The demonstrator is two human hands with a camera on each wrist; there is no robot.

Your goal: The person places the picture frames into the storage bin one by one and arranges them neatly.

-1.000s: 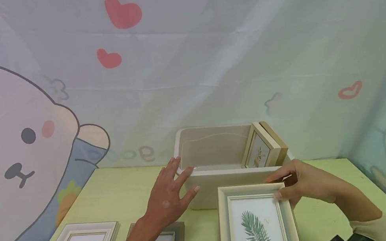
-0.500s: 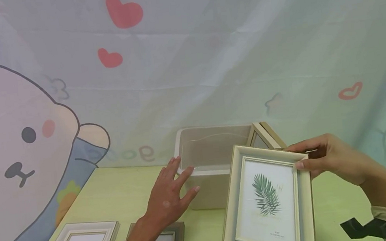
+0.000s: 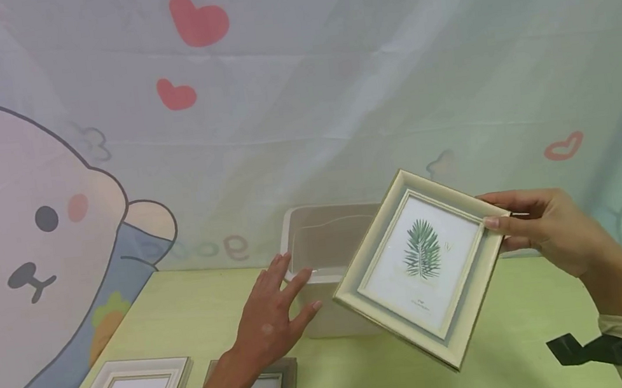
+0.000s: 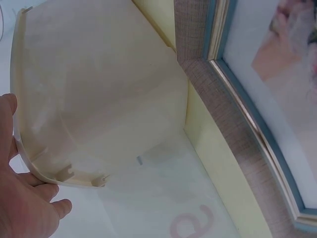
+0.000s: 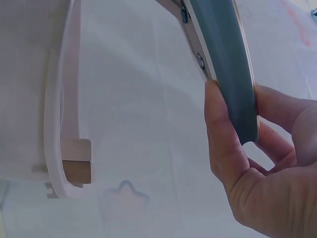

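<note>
My right hand (image 3: 563,229) pinches a cream picture frame (image 3: 350,285) by its upper right corner, thumb in front and fingers behind. The frame hangs tilted in the air, its green leaf print facing me, and covers the right part of a whitish plastic bin (image 3: 330,310). In the right wrist view the frame's edge (image 5: 230,64) lies between thumb and fingers. My left hand (image 3: 269,314) rests at the bin's left front corner with its fingers spread. Corners of frames (image 5: 77,158) inside the bin show past its rim; the head view hides them.
A white frame with a plant print (image 3: 146,366) lies on the green-yellow table (image 3: 202,302) at left. Beside it, a brown-grey frame (image 3: 286,382) lies partly under my left forearm. A printed cloth backdrop (image 3: 303,124) hangs behind the bin.
My right hand has raised the cream picture frame from low in front of the bin, moving it up and right and tilting it clockwise. My left hand has stayed at the bin's corner.
</note>
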